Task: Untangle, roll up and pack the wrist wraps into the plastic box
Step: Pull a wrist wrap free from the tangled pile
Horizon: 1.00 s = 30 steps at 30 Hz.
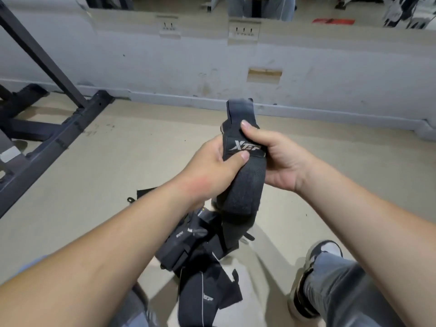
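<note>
I hold a black wrist wrap point(245, 182) with a silver logo up in front of me, above the floor. My left hand point(212, 166) grips its left edge, thumb pressed on the fabric just below the logo. My right hand point(278, 159) grips the right edge, thumb laid over the top of the logo patch. The strap's free end sticks up past my fingers and its lower part hangs down in a loop. Below it, a tangled pile of black wraps point(200, 253) lies on the floor between my legs. No plastic box is in view.
A dark metal rack frame point(54, 135) stands on the floor at the left. A grey wall with a mirror above runs across the back. My right shoe point(311, 277) and trouser leg are at the lower right. Beige floor point(122, 166) surrounds the pile.
</note>
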{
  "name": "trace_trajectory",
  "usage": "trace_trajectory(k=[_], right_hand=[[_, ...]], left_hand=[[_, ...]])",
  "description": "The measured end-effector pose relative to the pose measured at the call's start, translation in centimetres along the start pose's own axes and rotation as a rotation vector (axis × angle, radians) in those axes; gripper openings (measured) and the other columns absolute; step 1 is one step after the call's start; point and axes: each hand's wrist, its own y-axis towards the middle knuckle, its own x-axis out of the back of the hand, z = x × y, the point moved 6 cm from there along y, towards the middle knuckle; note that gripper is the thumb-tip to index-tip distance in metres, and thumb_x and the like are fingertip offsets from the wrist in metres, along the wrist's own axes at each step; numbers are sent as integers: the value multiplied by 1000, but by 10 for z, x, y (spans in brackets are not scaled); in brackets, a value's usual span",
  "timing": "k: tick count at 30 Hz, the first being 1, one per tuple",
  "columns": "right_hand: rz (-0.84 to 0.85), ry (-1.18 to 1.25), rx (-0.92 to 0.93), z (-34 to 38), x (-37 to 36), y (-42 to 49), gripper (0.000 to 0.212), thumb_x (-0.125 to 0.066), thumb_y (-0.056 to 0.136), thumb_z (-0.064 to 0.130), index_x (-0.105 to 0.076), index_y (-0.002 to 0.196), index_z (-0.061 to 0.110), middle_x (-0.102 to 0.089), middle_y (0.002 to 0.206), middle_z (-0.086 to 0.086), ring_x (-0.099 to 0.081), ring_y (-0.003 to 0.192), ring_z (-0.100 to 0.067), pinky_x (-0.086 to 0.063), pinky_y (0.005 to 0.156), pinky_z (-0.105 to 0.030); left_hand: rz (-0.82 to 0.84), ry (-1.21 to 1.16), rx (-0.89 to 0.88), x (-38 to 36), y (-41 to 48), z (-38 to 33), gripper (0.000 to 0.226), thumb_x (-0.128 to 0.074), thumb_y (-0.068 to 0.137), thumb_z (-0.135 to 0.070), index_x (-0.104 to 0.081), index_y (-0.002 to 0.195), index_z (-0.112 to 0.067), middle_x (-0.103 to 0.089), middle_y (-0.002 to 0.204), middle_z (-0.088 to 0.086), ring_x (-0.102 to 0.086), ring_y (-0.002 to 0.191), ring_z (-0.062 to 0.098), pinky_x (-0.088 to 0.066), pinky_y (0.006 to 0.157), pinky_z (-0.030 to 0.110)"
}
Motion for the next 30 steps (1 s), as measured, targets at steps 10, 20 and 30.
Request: trace_trajectory(k=[10, 20, 30], right_hand=[[-297, -80, 138, -43, 8, 19, 17, -57, 109, 19, -64, 123, 14, -80, 109, -13, -78, 94, -26, -64, 85, -42], [-197, 102, -103, -55, 0, 14, 42, -41, 110, 28, -70, 116, -2, -76, 112, -17, -75, 98, -34, -59, 94, -46], [-147, 160, -193, -81, 4, 20, 48, -35, 100, 36, -70, 112, 4, -65, 126, -23, -62, 113, -37, -37, 121, -59]], left_hand=[[59, 137, 194, -3, -9, 48, 21, -58, 103, -12, -71, 120, -16, -77, 119, 9, -74, 110, 20, -58, 103, 44], [-362, 379, 92, 45, -20, 49, 45, -92, 77, -30, -54, 100, -24, -61, 99, -6, -61, 80, 8, -52, 77, 25], [-152, 248, 222, 36, -9, 70, 40, -94, 77, -28, -56, 78, -17, -42, 60, -11, -38, 41, 0, -33, 47, 18]])
